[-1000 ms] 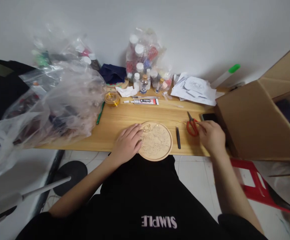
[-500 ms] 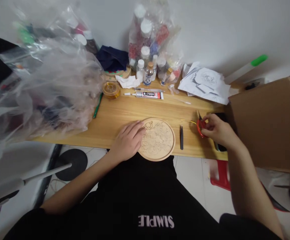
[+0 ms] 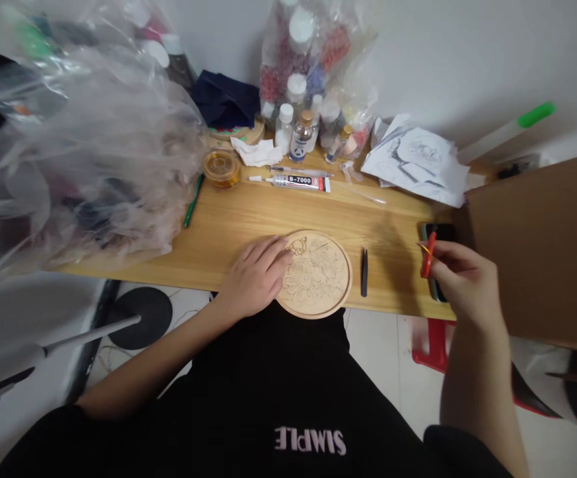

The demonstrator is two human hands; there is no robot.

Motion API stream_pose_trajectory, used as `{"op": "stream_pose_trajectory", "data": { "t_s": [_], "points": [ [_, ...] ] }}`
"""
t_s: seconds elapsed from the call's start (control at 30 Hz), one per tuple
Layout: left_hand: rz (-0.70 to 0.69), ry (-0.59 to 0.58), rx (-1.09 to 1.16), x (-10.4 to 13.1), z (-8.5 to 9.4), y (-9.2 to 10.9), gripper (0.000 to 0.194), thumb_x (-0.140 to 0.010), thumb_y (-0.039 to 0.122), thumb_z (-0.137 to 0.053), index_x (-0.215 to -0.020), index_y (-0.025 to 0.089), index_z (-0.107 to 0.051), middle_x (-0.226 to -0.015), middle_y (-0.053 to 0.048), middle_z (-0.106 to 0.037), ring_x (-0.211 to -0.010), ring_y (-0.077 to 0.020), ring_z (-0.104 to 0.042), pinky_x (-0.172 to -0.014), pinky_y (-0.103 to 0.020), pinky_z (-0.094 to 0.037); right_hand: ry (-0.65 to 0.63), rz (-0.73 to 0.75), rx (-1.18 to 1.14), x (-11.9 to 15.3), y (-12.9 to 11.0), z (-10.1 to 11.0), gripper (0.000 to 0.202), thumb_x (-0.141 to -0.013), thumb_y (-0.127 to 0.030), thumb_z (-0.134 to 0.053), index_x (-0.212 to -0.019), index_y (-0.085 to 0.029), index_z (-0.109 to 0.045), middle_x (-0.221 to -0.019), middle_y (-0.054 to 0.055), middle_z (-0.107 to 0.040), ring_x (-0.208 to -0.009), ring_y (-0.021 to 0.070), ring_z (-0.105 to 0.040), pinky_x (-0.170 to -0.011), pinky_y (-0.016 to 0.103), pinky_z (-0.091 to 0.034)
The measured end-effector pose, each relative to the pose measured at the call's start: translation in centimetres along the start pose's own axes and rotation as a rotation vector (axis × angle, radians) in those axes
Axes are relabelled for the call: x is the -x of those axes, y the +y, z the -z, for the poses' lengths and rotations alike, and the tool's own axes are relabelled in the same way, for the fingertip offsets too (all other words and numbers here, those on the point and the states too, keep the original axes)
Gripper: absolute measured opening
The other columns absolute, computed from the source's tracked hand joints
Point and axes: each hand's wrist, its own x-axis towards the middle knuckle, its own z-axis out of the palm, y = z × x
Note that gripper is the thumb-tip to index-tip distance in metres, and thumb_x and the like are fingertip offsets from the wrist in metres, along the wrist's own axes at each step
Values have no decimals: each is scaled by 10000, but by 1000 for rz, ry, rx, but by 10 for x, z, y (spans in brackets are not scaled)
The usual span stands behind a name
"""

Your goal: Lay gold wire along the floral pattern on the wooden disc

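so my left hand (image 3: 258, 275) is lying flat, palm down and fingers stretched out, over the left part of a round wooden board (image 3: 318, 279) just below the middle of the frame. the board has a raised rim and line drawings all over it, and its lower edge pokes out past the near edge of the wooden surface (image 3: 233, 222), over my black clothes. my right hand (image 3: 467, 275), right of centre, has its fingers closed around red-handled scissors (image 3: 428, 257), with a bit of yellow wire (image 3: 423, 247) showing by the handles. can't really make out how the blades sit. that hand is above a dark phone (image 3: 441, 232) with a greenish edge, right beside the cardboard box (image 3: 542, 245) at the right of the frame. black tweezers (image 3: 364, 273) lie between the board and the phone, tips pointing up the frame. further up the middle there's a b-7000 glue tube (image 3: 302, 182) on its side, with a brown-capped bottle (image 3: 300, 137) standing above it and a crumpled tissue (image 3: 257, 152) to the left. amber round container (image 3: 221, 168) and green pen (image 3: 193, 201) are left of the tube, next to a big heap of clear plastic bags (image 3: 93, 146) filling the upper left. loose papers (image 3: 417, 159) are piled in the upper right.
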Motion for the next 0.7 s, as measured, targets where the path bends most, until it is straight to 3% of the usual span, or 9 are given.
{"op": "stream_pose_trajectory", "data": {
  "t_s": [0.17,0.3,0.47,0.7],
  "points": [
    [-7,-5,-24,0,0,0,360,-991,267,-488,-1332,206,-584,-1445,-142,-548,-1318,-325,-525,-1056,-509,-457,7,-38,270,6,-14,-3,170,-720,-271,-739,-877,-211,-765,-675,34,-692,-537,136,-584,-508,259,-422],
    [-15,-31,-30,1,-1,-1,396,-995,385,-511,-1361,248,-575,-1476,-139,-510,-1339,-335,-491,-1056,-516,-445,-22,-78,477,11,-28,-7,226,-734,-300,-665,-925,-222,-759,-722,42,-654,-599,160,-566,-535,275,-381],
    [-17,-31,-40,0,-1,-1,379,-1002,387,-502,-1344,250,-587,-1460,-137,-511,-1338,-324,-482,-1067,-514,-433,-32,-114,623,11,-34,-13,251,-783,-260,-571,-979,-224,-723,-839,71,-632,-670,182,-563,-552,284,-351],
    [-23,-14,-42,0,-1,-1,367,-1010,357,-482,-1336,233,-596,-1438,-139,-513,-1322,-320,-481,-1056,-509,-437,156,-208,741,9,-37,-16,220,-799,-260,-544,-989,-185,-626,-953,98,-601,-637,157,-480,-564,284,-287]
  ]
}}
